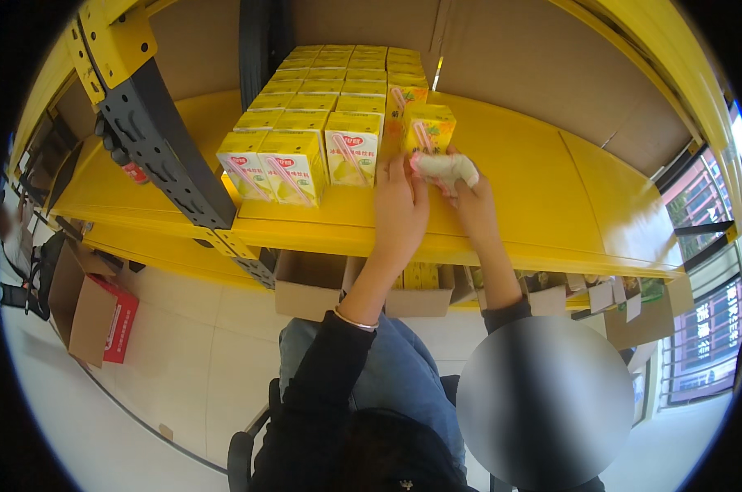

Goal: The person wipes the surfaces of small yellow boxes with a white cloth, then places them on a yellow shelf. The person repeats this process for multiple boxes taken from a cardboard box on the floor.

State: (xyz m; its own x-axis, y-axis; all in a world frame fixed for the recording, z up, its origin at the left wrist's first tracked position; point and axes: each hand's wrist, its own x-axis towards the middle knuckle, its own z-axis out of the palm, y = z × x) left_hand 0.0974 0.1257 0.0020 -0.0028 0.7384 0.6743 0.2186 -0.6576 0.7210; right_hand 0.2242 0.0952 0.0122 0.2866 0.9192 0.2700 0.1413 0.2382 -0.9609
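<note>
At the yellow shelf (543, 172), the right hand (476, 201) grips a pale cloth (446, 168) by a drink carton (427, 127); I can't tell the left hand's (400, 209) grip.

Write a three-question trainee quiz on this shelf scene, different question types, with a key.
1. True or false: the right hand holds a pale crumpled item.
2. Multiple choice: what sits just beyond that item?
A. A yellow-and-orange box-shaped carton
B. A clear glass jar
C. A round metal can
3. Fill in: the thin gold-coloured bangle is on the ___ arm.

Key: 1. True. 2. A. 3. Left.
</note>
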